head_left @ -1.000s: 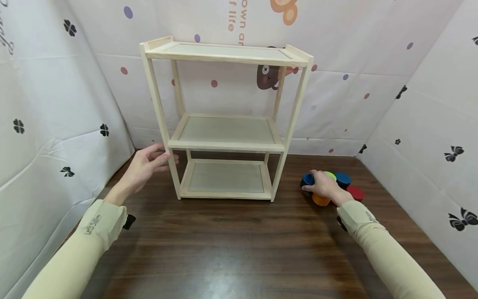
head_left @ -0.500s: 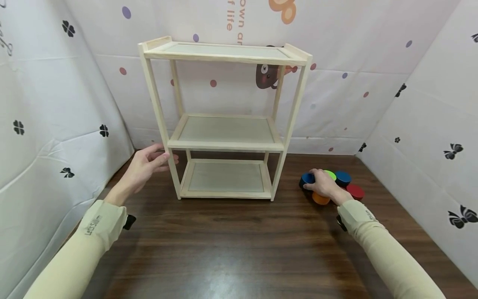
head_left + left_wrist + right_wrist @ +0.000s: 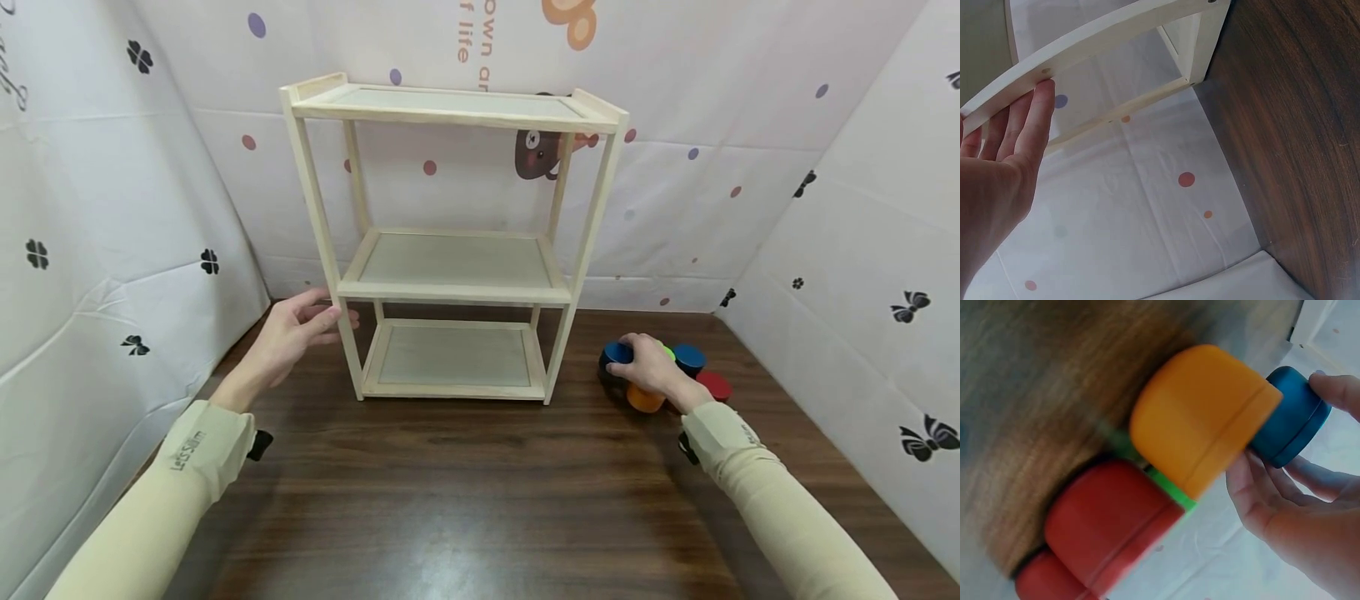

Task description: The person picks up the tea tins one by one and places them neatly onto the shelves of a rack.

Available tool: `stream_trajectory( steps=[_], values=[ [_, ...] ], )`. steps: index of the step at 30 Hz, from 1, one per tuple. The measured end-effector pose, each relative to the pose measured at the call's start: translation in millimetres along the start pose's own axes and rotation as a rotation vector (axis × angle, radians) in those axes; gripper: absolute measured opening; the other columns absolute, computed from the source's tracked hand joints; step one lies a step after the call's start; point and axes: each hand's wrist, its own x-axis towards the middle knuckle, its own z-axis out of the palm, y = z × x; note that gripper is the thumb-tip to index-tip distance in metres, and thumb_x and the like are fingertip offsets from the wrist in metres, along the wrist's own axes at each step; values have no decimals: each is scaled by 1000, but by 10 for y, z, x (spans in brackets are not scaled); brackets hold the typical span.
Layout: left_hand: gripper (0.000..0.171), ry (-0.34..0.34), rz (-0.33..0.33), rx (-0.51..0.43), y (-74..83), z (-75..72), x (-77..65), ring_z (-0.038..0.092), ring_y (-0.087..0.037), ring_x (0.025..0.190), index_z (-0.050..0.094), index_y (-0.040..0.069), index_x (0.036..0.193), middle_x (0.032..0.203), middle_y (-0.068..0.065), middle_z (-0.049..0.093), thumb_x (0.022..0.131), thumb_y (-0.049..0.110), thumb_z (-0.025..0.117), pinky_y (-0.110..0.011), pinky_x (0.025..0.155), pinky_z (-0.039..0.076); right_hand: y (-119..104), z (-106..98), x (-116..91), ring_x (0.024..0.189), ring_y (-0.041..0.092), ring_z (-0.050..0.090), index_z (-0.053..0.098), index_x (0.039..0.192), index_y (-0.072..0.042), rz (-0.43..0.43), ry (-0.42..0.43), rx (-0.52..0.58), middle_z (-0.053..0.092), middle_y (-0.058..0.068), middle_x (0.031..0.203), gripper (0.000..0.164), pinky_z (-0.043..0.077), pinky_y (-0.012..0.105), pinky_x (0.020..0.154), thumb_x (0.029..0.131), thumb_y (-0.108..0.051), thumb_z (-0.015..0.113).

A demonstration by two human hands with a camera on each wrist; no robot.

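A pale wooden three-tier shelf (image 3: 453, 293) stands upright near the back wall. At its front left post my left hand (image 3: 296, 329) has the thumb in front and fingers reaching behind; in the left wrist view the fingertips touch the wood of the frame (image 3: 1116, 28). My right hand (image 3: 651, 364) pinches a small round blue lidded jar (image 3: 1290, 415) between thumb and fingers, at the left of a cluster of similar jars. Close beside it sits an orange jar (image 3: 1200, 419). Whether the blue jar still touches the table cannot be told.
A red jar (image 3: 1110, 519) and a second red jar (image 3: 1054, 578) stand near the orange one. Another blue jar (image 3: 688, 358) and a mostly hidden green jar (image 3: 669, 353) are behind my right hand. The dark wooden table (image 3: 450, 483) is bounded by white patterned cloth walls (image 3: 847, 275).
My right hand and the blue jar have shifted slightly left and upward, apart from the other jars. My left hand stays at the shelf post.
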Motion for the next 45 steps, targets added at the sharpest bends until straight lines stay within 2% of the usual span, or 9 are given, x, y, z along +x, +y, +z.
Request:
stream_trajectory(
  steps=[3,7,11,18,24,31,38,45],
  values=[
    [44,5,-3,23,3,4,-1,69,-12,101,47,-5,134,101,7,73,100,22,53,-28,84,61,-37,-46,-9,114,46,53,44,134,12,-18,13,9,49,34,131,61,49,60,97,91,-26,65],
    [45,0,4,6,2,12,0,70,-13,100,46,-9,133,100,7,73,100,20,53,-28,84,61,-88,-108,-18,115,46,53,45,134,13,-51,29,11,50,34,130,59,49,60,97,92,-24,64],
    [43,-1,4,14,2,13,-3,69,-12,101,48,-5,133,101,7,73,99,21,53,-27,84,61,-136,-171,-23,116,46,52,45,134,13,-73,32,5,49,34,130,59,48,60,98,92,-24,63],
    [47,2,3,7,-1,13,-1,69,-11,100,45,-10,133,100,7,73,99,21,54,-27,83,61,-258,-296,-51,115,45,52,44,134,13,-85,30,8,49,34,131,59,47,60,98,92,-25,62],
    [45,0,3,5,-9,15,3,70,-14,100,46,-10,132,100,7,73,100,21,53,-27,83,61,-327,-417,-51,111,43,55,48,133,10,-86,46,23,52,32,128,56,50,58,95,92,-24,62],
    [45,-2,15,4,-9,10,0,69,-10,100,46,-8,133,101,6,73,100,21,53,-27,83,61,-413,-588,-21,113,44,56,46,134,11,-83,67,31,53,33,130,56,49,58,97,92,-23,62],
    [42,-14,15,-47,-6,4,3,69,-11,100,48,-5,134,101,5,73,99,19,54,-27,84,60,-488,-731,-33,113,45,55,46,134,11,-84,88,22,53,33,129,56,49,59,96,92,-23,62],
    [43,-3,3,9,-3,12,-2,69,-10,101,48,-3,134,102,5,73,100,22,53,-27,84,60,-539,-809,-44,115,45,55,44,137,8,-76,91,19,49,31,134,58,49,60,98,93,-26,61]
  ],
)
